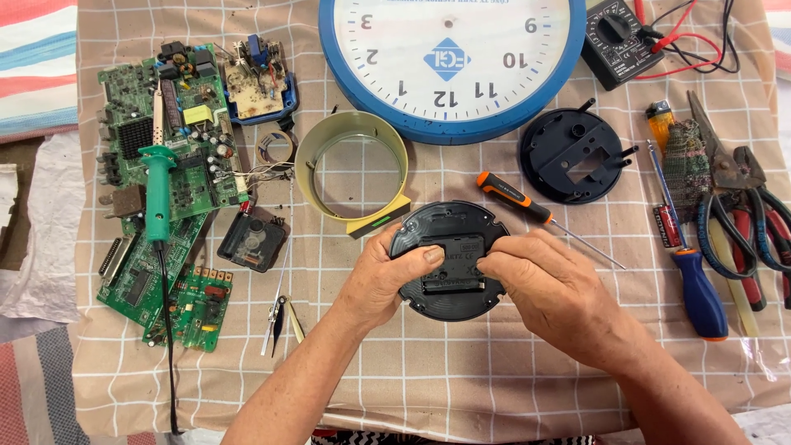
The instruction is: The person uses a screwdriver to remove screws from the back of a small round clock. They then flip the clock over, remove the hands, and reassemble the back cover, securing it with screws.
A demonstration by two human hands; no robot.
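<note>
A round black clock back plate (449,227) lies on the checked cloth in front of me, with a black square movement (451,265) set in its middle. My left hand (383,276) grips the plate's left edge, thumb resting on the movement. My right hand (548,288) holds the plate's right side, fingertips pressing on the movement's right edge. An orange-handled screwdriver (515,198) lies just beyond my right hand.
A big blue wall clock (449,62) lies at the top, with a round black cover (574,156) and a yellow ring (353,165) nearby. Green circuit boards (169,132) and a soldering iron (156,185) sit left. Pliers, scissors (733,206) and a multimeter (616,41) sit right.
</note>
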